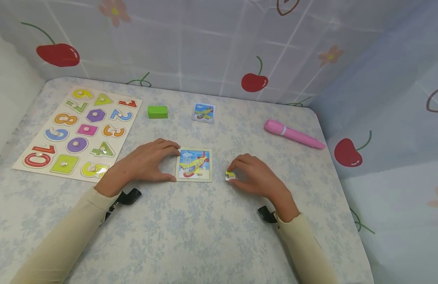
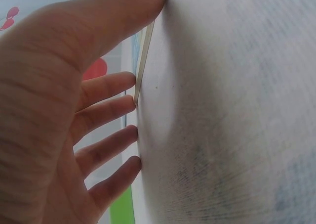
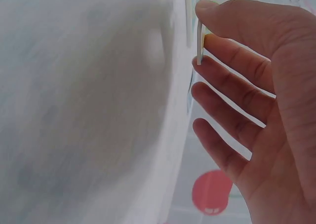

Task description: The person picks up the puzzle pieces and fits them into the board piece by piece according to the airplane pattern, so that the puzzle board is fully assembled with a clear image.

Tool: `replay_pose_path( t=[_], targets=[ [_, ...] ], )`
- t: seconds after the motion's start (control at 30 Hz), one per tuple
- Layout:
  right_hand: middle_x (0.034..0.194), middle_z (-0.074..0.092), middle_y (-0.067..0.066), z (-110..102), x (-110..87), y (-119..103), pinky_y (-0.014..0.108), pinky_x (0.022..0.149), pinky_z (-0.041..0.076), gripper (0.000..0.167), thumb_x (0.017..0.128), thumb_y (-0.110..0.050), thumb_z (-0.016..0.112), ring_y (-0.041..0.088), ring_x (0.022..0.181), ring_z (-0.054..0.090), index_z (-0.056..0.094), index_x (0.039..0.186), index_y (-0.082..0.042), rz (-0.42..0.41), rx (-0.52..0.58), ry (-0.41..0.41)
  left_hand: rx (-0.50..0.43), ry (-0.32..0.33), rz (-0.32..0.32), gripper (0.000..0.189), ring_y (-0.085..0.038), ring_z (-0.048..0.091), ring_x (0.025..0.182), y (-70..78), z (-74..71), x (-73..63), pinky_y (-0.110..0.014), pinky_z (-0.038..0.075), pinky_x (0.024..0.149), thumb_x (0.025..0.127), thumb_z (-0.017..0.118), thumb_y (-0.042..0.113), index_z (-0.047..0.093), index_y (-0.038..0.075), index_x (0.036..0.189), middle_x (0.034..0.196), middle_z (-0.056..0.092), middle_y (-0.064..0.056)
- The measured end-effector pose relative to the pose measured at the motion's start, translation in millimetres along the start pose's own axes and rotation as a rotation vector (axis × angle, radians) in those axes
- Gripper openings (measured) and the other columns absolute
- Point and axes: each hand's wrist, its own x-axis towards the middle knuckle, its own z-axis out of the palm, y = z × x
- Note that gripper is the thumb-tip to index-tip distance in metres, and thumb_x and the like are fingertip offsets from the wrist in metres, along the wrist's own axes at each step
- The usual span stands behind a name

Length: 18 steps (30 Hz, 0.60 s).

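Observation:
A small square jigsaw board (image 1: 194,165) with a yellow and red airplane picture lies flat on the table between the hands. At its left edge is my left hand (image 1: 149,161), the thumb near the bottom corner and the fingertips along the upper part; in the left wrist view those fingers (image 2: 111,88) reach out fairly straight against the board's thin edge. Just right of the board, my right hand (image 1: 256,175) pinches a small yellow and white puzzle piece (image 1: 230,175) between thumb and fingers. Edge-on, the piece (image 3: 200,41) looks thin in the right wrist view.
A number-and-shape peg board (image 1: 109,109) lies at the left, partly behind my left forearm. Toward the back are a green block (image 1: 157,112) and a small airplane picture card (image 1: 203,113). A pink stick-like pen (image 1: 293,134) lies at the right. Cherry-print curtain (image 1: 212,43) hangs behind.

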Motion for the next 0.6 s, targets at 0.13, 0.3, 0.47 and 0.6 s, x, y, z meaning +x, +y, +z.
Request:
replay_pose_path(
  t=[0.13, 0.3, 0.47, 0.6],
  targets=[
    [0.114, 0.069, -0.003, 3.3, 14.3, -6.1, 0.04, 0.097, 0.054, 0.026, 0.092, -0.026, 0.088, 0.019, 0.11, 0.063, 0.077, 0.112, -0.015, -0.038, -0.009, -0.024, 0.003, 0.002, 0.003, 0.079, -0.029, 0.053, 0.141, -0.6, 1.0, 0.5, -0.053, 0.049, 0.109, 0.079, 0.094, 0.055, 0.069, 0.011, 0.139, 0.154, 0.058, -0.005],
    [0.116, 0.069, -0.003, 8.6, 29.3, -12.2, 0.038, 0.096, 0.054, 0.027, 0.093, -0.027, 0.088, 0.018, 0.11, 0.062, 0.077, 0.114, -0.015, -0.075, -0.03, -0.045, 0.003, 0.011, 0.013, 0.079, -0.028, 0.053, 0.141, -1.4, 2.0, 0.4, -0.052, 0.05, 0.108, 0.079, 0.094, 0.055, 0.069, 0.011, 0.139, 0.154, 0.058, -0.005],
    [0.118, 0.068, -0.001, 12.8, 41.5, -20.1, 0.039, 0.097, 0.053, 0.027, 0.093, -0.027, 0.087, 0.019, 0.111, 0.062, 0.076, 0.114, -0.014, -0.098, -0.027, -0.053, 0.003, 0.018, 0.017, 0.078, -0.028, 0.053, 0.14, -2.1, 2.1, 0.3, -0.052, 0.05, 0.108, 0.079, 0.094, 0.056, 0.069, 0.011, 0.138, 0.153, 0.058, -0.004],
    [0.118, 0.068, 0.0, 15.9, 50.7, -27.0, 0.039, 0.097, 0.053, 0.027, 0.094, -0.028, 0.087, 0.019, 0.111, 0.062, 0.077, 0.114, -0.013, -0.096, -0.034, -0.082, 0.003, 0.018, 0.018, 0.077, -0.028, 0.053, 0.14, -2.3, 1.5, 0.0, -0.052, 0.05, 0.108, 0.079, 0.094, 0.055, 0.069, 0.011, 0.138, 0.153, 0.058, -0.004]
  ],
)
